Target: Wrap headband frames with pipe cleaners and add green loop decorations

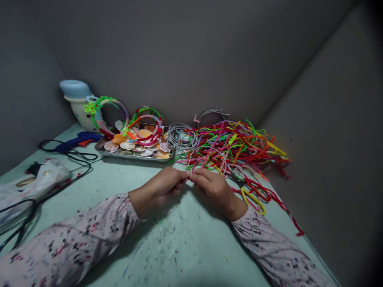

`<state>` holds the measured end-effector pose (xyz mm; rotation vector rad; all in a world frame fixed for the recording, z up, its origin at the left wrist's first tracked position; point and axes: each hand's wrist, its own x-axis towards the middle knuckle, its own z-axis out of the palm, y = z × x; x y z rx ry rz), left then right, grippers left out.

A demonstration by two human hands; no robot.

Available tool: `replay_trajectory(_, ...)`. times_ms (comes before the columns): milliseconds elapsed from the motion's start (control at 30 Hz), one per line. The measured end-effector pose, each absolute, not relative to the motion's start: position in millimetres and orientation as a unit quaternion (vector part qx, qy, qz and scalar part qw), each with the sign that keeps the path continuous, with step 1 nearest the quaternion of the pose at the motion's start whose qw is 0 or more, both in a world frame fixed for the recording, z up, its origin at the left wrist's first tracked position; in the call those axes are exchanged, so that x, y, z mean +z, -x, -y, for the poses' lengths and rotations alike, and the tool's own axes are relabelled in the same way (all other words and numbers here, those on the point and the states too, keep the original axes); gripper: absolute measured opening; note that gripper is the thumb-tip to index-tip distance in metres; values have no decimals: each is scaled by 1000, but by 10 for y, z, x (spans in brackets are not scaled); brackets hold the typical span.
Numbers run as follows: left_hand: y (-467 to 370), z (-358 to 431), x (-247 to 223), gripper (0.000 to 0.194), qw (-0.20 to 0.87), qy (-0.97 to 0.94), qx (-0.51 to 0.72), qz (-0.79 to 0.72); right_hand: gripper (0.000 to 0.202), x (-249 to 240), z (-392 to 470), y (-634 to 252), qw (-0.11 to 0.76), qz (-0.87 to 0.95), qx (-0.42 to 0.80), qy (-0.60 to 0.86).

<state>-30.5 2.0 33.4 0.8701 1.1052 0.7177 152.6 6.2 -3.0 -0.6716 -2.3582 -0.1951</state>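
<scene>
Fingertips almost meeting, my left hand [171,182] and my right hand [213,187] are both closed in a pinch above the table. Between them they hold a thin grey wire ring [225,154], which stands up behind the fingers. Its lower part is hidden by the hands, and a bit of pink shows at the fingertips. Just beyond lies a tangled pile of colourful pipe cleaners [239,143]. Yellow-handled scissors [253,202] rest near my right wrist, partly under red pipe cleaners.
A metal tray [134,158] of seashells [128,146] carries rings wrapped in pipe cleaner [146,142]. Coiled wire rings [181,137] lie beside it. At left are a blue glue gun [74,141], a blue-lidded container [79,107], a plastic bag [52,175] and a black cable [36,205].
</scene>
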Motion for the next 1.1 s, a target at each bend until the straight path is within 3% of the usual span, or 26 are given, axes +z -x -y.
replay_trajectory(267,313,-44,321,15,737,-348,323,-481,29,-49,-83,-1527,379,894,-65,231)
replay_trajectory(767,285,-32,393,19,704,-388,318,-503,17,-22,-112,-1579,357,906,-134,182)
replay_trajectory(1100,276,-33,382,21,713,-365,341,-492,22,-15,-94,-1571,382,879,-169,229)
